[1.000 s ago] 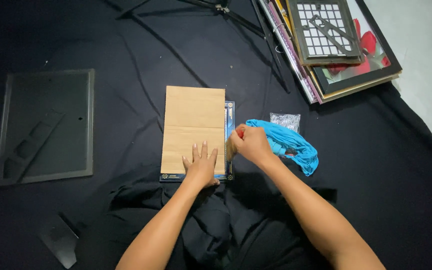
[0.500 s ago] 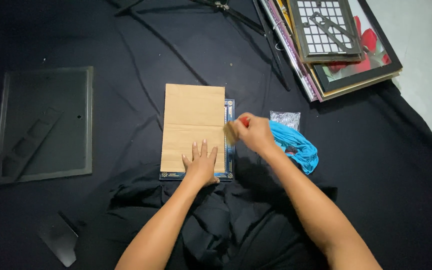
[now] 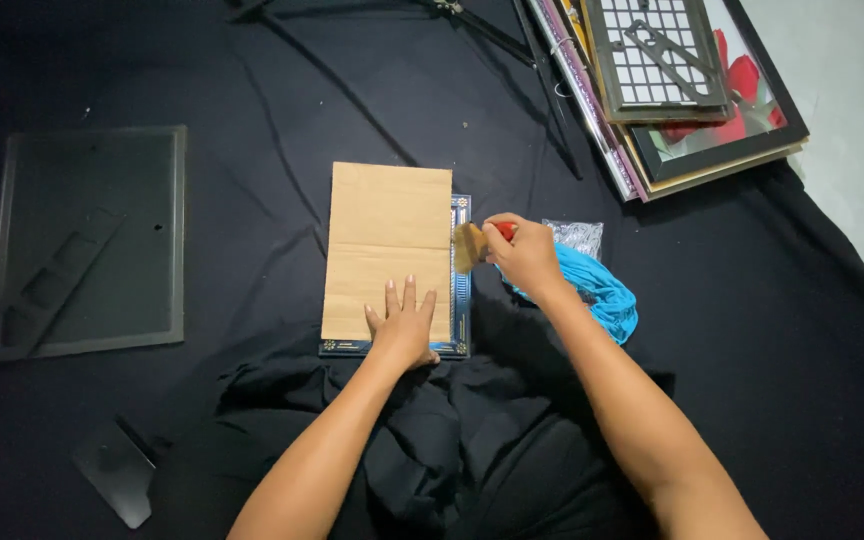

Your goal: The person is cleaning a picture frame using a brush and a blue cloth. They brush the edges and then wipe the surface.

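Cardboard backing, a tan rectangular sheet, lies on a picture frame with a blue patterned border that shows along the sheet's right and bottom edges, in the middle of the black cloth spread beneath everything. The left hand rests flat on the lower part of the cardboard, its fingers spread and pointing away from the person. The right hand is just right of the frame, its fingers curled tight round a small brush with a red handle and pale bristles; the bristles meet the frame's right edge. Touching the right wrist is a crumpled blue cloth, and a small clear plastic bag lies just beyond it. Well to the left a glass pane lies flat, with a dark backing stand near the lower left. At the upper right a stack of frames sits at the cloth's edge.
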